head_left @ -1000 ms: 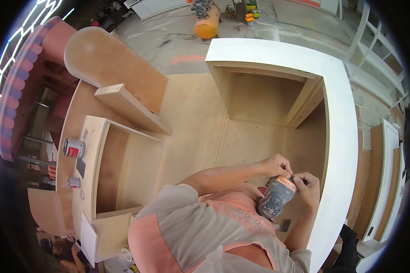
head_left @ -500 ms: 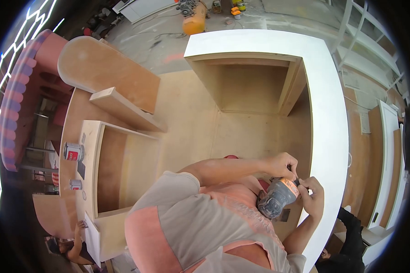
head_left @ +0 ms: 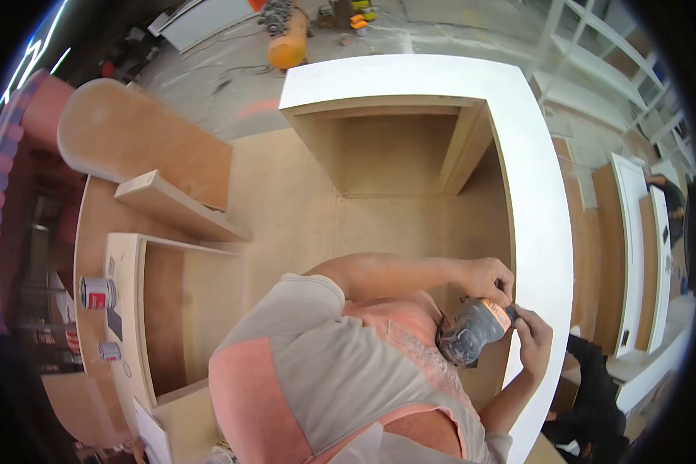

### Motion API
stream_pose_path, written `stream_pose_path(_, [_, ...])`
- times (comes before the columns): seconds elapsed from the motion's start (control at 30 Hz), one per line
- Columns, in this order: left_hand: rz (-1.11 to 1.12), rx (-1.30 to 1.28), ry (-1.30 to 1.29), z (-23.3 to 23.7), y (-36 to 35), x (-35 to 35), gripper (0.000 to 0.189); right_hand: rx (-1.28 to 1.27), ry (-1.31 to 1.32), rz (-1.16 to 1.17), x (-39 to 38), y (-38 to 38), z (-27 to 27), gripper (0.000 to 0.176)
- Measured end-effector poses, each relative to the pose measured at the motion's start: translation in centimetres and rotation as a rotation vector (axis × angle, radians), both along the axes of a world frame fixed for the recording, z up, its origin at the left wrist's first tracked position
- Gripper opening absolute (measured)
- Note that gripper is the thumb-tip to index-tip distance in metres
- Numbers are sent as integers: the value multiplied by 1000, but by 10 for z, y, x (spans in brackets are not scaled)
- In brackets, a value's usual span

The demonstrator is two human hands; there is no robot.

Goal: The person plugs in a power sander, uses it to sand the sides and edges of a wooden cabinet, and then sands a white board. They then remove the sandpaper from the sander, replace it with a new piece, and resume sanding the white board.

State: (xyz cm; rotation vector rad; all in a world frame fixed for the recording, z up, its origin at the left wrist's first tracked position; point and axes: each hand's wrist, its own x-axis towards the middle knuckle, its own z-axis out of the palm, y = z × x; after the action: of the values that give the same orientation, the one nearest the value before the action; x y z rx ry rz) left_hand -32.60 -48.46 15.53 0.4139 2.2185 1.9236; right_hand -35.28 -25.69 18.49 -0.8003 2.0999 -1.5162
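A dusty grey-and-black power sander [head_left: 472,334] with an orange band lies slanted against the front of my shirt. My left hand [head_left: 490,280] reaches across from the left, its fingers closed at the upper end of the sander. From below, my right hand [head_left: 533,334] pinches the small dark part at that same end. The fingertips of both hands come close together there, and they hide what exactly is pinched. Both hands are beside the inner edge of a white-topped counter [head_left: 540,232].
Bare wooden cabinet parts surround me, with a rounded panel [head_left: 131,127] at the left. Two cans [head_left: 97,294] stand on the left unit. An orange compressor tank [head_left: 288,52] is on the floor behind the counter. A person in black [head_left: 595,394] is at the lower right.
The view has swung, so the surroundings sit further left. My left hand has come down over the sander's end, nearer the right hand; the sander stays against my shirt.
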Motion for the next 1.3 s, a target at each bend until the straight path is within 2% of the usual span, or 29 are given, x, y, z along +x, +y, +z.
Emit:
stream_pose_path(0.07, [-20,-31,53,-3,-22,9,15,68,-23,-168,16,-26,-2,23])
stream_pose_path(0.1, [-49,-34,78,-4,-21,5,15,221,-156,-211,21,-29,17,24])
stream_pose_path(0.17, [-154,68,-45,-9,-12,-3,17,152,-92,-245,28,-16,19,27])
stream_pose_path(0.2, [-224,87,-83,-5,-13,-6,26,90,-93,-240,28,-9,23,27])
stream_pose_path(0.23, [-295,221,-240,-3,-23,0,39,137,-128,-234,35,-4,19,28])
stream_pose_path(0.27, [-362,568,-499,-6,-29,9,50,-53,-104,-220,44,-3,6,27])
stream_pose_path(0.33, [-430,701,-489,-6,-29,24,55,33,-58,-194,63,-1,21,24])
stream_pose_path(0.4, [-508,732,-553,-9,-24,36,56,57,-115,-267,86,2,28,23])
stream_pose_path(0.43, [-520,771,-587,-9,-53,26,57,65,-130,-280,79,-28,32,23])
stream_pose_path(0.6, [-656,659,-631,4,-47,19,46,-32,-74,-418,98,-25,19,17])
stream_pose_path(0.67, [-696,511,-582,7,-27,15,41,-38,-82,-465,106,-13,23,16])
stream_pose_path(0.73, [-756,462,-567,12,-12,12,39,301,-69,-602,111,-15,39,18])
stream_pose_path(0.87, [-817,410,-547,17,14,14,34,261,-71,-657,126,-1,48,19])
stream_pose_path(0.97, [-857,378,-510,14,24,15,31,332,-40,-702,140,2,47,18])
stream_pose_path(1.03, [-878,315,-506,11,32,16,30,326,221,-579,150,14,40,17])
stream_pose_path(1.17, [-948,226,-429,25,28,21,27,281,107,-620,166,5,55,15])
stream_pose_path(1.23, [-967,213,-388,26,32,23,25,197,-81,-723,171,1,58,16])
stream_pose_path(1.27, [-968,209,-340,27,34,23,24,199,-77,-733,173,-1,59,16])
stream_pose_path(1.3, [-976,210,-336,29,36,23,24,326,56,-730,176,-4,60,15])
